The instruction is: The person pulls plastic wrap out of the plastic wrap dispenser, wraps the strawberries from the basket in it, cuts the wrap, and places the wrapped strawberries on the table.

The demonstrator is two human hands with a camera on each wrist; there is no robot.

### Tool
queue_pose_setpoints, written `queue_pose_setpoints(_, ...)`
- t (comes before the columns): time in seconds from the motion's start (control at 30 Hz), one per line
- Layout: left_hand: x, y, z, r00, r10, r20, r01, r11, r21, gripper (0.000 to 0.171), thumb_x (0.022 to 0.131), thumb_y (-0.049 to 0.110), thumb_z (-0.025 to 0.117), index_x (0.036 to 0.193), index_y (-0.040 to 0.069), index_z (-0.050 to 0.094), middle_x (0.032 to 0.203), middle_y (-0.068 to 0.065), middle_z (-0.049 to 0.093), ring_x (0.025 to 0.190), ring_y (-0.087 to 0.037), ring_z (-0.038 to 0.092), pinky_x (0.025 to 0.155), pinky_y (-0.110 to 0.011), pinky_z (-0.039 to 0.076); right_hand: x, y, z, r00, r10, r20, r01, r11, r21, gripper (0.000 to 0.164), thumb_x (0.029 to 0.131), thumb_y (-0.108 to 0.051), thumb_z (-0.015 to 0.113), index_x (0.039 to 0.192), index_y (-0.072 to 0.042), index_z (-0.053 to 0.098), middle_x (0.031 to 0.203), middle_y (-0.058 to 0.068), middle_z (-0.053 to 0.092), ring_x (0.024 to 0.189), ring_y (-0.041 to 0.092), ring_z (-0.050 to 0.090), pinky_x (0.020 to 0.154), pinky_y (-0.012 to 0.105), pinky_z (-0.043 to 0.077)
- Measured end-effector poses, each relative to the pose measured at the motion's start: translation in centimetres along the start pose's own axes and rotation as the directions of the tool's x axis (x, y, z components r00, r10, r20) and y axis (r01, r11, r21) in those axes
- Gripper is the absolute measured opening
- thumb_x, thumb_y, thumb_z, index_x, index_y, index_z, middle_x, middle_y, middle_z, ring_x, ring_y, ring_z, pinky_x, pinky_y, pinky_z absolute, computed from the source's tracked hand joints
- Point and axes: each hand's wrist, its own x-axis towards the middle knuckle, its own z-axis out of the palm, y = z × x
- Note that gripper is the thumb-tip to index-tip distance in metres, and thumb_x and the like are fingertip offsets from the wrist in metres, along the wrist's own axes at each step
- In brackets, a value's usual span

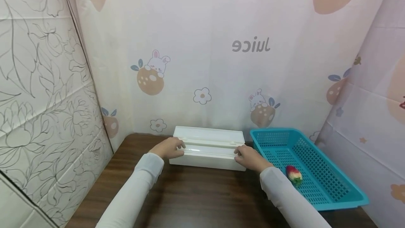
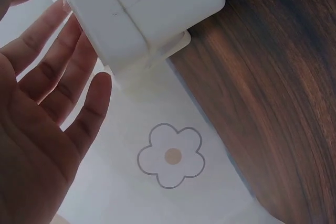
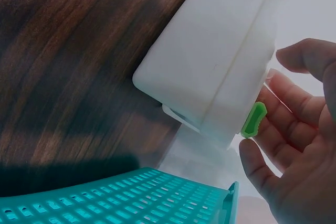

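The left hand point(image 1: 169, 148) is partly open, its fingers loosely bent at the left end of a long white plastic box point(image 1: 207, 161), with the thumb apart. The right hand point(image 1: 248, 156) is similar at the right end, relaxed and half open; in the right wrist view, a small bright green piece point(image 3: 254, 120) is between its fingers and the box edge. Neither hand visibly grips anything. The box lies at the far middle of the dark brown wood-grain table point(image 1: 202, 200). Just beside it on the right stands a turquoise plastic basket with holes point(image 1: 329, 175), containing a red, cream and green strawberry-shaped object point(image 1: 294, 175). Behind, a pale cloth with fruits, rabbits and flowers point(image 1: 202, 62) carries the word "Juice" reversed. On the left is a white panel with line-drawn flowers point(image 1: 31, 62).
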Motion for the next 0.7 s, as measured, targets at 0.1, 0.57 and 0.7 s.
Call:
queue_pose_setpoints(0.1,0.0,-0.2,0.0,1.0,-0.006,0.028,0.006,1.0,-0.009,0.019,0.091,0.02,0.064,0.106,0.013,0.073,0.095,0.002,0.068,0.086,-0.014,0.063,0.08,-0.035,0.054,0.0,-0.1,0.2,1.0,0.011,0.002,-0.011,1.0,0.006,0.017,0.09,-0.007,0.063,0.104,0.0,0.07,0.096,0.008,0.067,0.085,0.02,0.061,0.082,0.044,0.055)
queue_pose_setpoints(0.57,0.2,-1.9,0.4,1.0,0.027,-0.008,-0.028,0.989,-0.143,0.009,0.094,0.024,0.072,0.094,0.017,0.077,0.089,0.009,0.069,0.082,-0.007,0.061,0.078,-0.033,0.054,0.5,1.2,0.6,0.999,-0.032,-0.006,0.032,0.999,0.04,0.003,0.094,-0.009,0.069,0.095,-0.007,0.072,0.09,0.0,0.064,0.082,0.015,0.059,0.077,0.039,0.055)
queue_pose_setpoints(0.7,0.2,-2.5,0.4,0.999,0.042,-0.018,-0.045,0.983,-0.175,0.008,0.093,0.025,0.073,0.095,0.019,0.078,0.092,0.01,0.071,0.085,-0.007,0.063,0.081,-0.032,0.054,0.5,1.5,0.5,0.999,-0.043,-0.012,0.044,0.997,0.071,0.004,0.094,-0.009,0.07,0.094,-0.008,0.073,0.087,-0.001,0.066,0.08,0.014,0.059,0.075,0.039,0.054)
